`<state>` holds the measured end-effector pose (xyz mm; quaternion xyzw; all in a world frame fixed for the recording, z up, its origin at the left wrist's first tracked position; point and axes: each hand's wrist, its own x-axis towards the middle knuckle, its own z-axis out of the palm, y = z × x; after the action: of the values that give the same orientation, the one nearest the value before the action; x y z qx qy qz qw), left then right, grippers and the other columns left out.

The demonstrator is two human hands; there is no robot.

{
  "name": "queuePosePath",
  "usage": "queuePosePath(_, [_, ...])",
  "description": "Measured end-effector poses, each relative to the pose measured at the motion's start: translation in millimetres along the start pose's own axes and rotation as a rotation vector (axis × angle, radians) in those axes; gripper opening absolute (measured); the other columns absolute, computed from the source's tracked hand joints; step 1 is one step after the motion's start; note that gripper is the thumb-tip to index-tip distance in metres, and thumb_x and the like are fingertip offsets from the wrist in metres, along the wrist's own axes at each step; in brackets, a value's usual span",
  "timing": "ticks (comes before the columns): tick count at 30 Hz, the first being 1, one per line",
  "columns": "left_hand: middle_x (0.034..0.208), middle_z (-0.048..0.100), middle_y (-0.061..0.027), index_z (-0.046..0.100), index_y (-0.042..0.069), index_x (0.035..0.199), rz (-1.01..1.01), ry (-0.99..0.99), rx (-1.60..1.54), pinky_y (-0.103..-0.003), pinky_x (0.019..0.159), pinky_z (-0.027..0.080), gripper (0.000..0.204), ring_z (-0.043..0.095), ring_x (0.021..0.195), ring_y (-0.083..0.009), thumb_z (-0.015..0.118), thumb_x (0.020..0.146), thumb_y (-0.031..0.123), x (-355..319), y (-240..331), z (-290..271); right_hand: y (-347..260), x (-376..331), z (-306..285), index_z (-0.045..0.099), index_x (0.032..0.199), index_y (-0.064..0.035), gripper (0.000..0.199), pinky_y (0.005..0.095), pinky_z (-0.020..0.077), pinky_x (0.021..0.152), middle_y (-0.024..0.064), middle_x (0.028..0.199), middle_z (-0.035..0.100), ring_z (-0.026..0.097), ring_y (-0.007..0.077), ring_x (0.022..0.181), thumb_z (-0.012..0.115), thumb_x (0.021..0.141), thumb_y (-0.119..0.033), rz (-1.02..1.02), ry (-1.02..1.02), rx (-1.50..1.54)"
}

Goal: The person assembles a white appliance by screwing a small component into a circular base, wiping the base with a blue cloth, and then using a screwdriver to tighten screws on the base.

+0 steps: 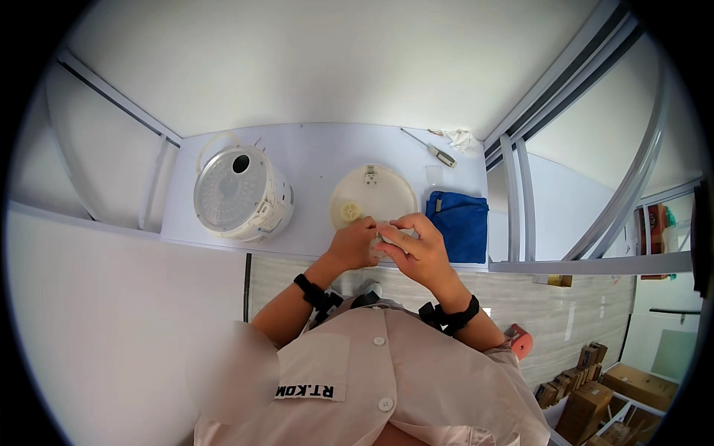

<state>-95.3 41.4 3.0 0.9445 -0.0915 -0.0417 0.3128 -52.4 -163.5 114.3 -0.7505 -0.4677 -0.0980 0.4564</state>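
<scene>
My hands meet over the near edge of the table. My left hand [354,244] is closed, its fingers curled around the side of a small pale, translucent piece [384,232] whose kind I cannot make out. The fingers and thumb of my right hand [421,253] pinch the same piece from the right. Just beyond them lies a round cream-coloured lid [394,192], partly covered by my hands. A small metal bracket [370,175] sits near its far edge. On its near left part rests a yellowish round spoked part [350,212].
At the table's left stands a white rice-cooker-like appliance [236,195] with a metallic top. To the right are a folded blue cloth [457,227], a small clear piece [434,176], a screwdriver [442,155] and crumpled white tissue [461,140]. Metal frame posts [513,201] border the table's right.
</scene>
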Motion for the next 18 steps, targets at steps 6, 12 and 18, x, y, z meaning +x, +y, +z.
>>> queuePosePath(6, [0.122, 0.061, -0.0046, 0.07, 0.014, 0.126, 0.008, -0.027, 0.067, -0.042, 0.09, 0.06, 0.062, 0.065, 0.114, -0.0264, 0.089, 0.068, 0.029, -0.2, -1.1, -2.8, -9.0, 11.5, -8.0, 0.069, 0.127, -0.0057, 0.04, 0.0406, 0.0598, 0.089, 0.0146, 0.128, 0.065, 0.068, 0.0355, 0.106, 0.077, 0.088, -0.005, 0.082, -0.054, 0.04])
queuePosePath(12, [0.124, 0.061, -0.0042, 0.069, 0.014, 0.13, -0.017, -0.09, 0.028, -0.042, 0.091, 0.059, 0.065, 0.064, 0.117, -0.0255, 0.089, 0.07, 0.03, 0.0, 7.2, -11.8, -0.6, 4.1, -22.1, 0.066, 0.135, -0.0075, 0.047, 0.0397, 0.06, 0.091, 0.0162, 0.139, 0.064, 0.069, 0.0375, 0.115, 0.075, 0.089, 0.0, -0.053, -0.018, -0.028])
queuePosePath(18, [0.125, 0.061, -0.0037, 0.066, 0.016, 0.133, -0.011, -0.061, 0.055, -0.042, 0.092, 0.059, 0.068, 0.064, 0.119, -0.0255, 0.088, 0.071, 0.03, -4.1, 0.8, -4.9, -9.1, 6.8, -23.4, 0.074, 0.127, -0.009, 0.045, 0.0382, 0.0586, 0.092, 0.0169, 0.137, 0.065, 0.069, 0.0357, 0.114, 0.083, 0.085, 0.003, 0.196, -0.128, 0.203])
